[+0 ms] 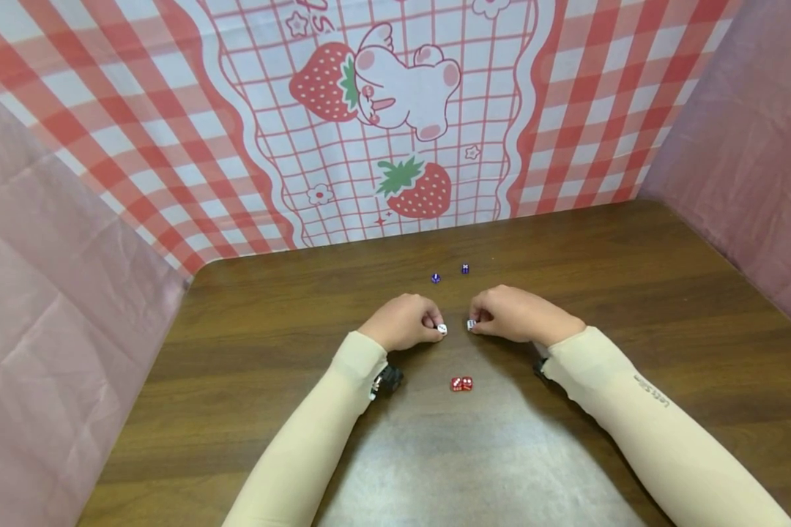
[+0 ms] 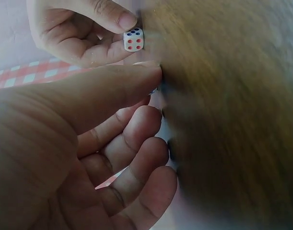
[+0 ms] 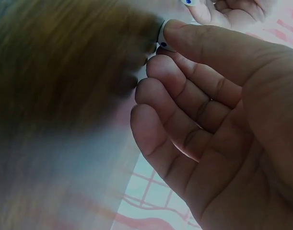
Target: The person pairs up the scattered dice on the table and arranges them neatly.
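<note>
My left hand [image 1: 409,322] pinches a white die [image 1: 442,329] between thumb and fingers, low over the brown table [image 1: 250,380]. Facing it, my right hand [image 1: 510,315] pinches a second white die [image 1: 471,325], a short gap to the right. In the left wrist view that right-hand die [image 2: 134,40] shows red and blue pips, while my own thumb mostly covers the left one. The right wrist view catches a white edge of its die [image 3: 165,38] under the thumb. Nearer my body, two red dice [image 1: 461,384] lie side by side between the forearms.
Beyond the hands sit two blue dice, one at the left [image 1: 436,278] and one at the right [image 1: 465,268]. A checked cloth with strawberries [image 1: 395,110] hangs along the back edge. Pink cloth [image 1: 732,168] closes off both sides.
</note>
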